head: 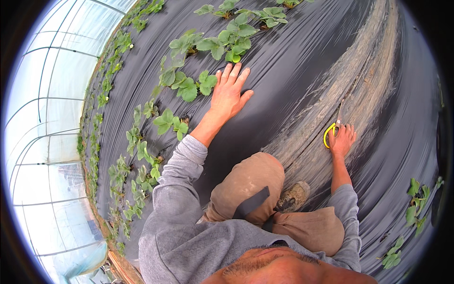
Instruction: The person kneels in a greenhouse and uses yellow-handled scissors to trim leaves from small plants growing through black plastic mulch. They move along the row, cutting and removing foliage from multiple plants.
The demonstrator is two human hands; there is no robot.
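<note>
My left hand [230, 93] is spread palm down over the black plastic mulch film [269, 81], with nothing in it. Its fingertips reach the edge of a strawberry plant [232, 39], and more strawberry leaves [188, 87] lie just left of the fingers. Whether the palm presses on the film is hard to tell. Down in the furrow [358, 78], my right hand [342, 139] grips a pair of scissors [330, 135] by a yellow handle loop. The blades point away from me along the furrow. Part of the handle is hidden by my fingers.
Strawberry plants [142, 177] grow through the film in rows on the left bed, and a few [416, 207] on the right one. The plastic greenhouse wall [53, 117] curves along the far left. My knee [248, 184] and shoe [293, 197] are at the furrow's near end.
</note>
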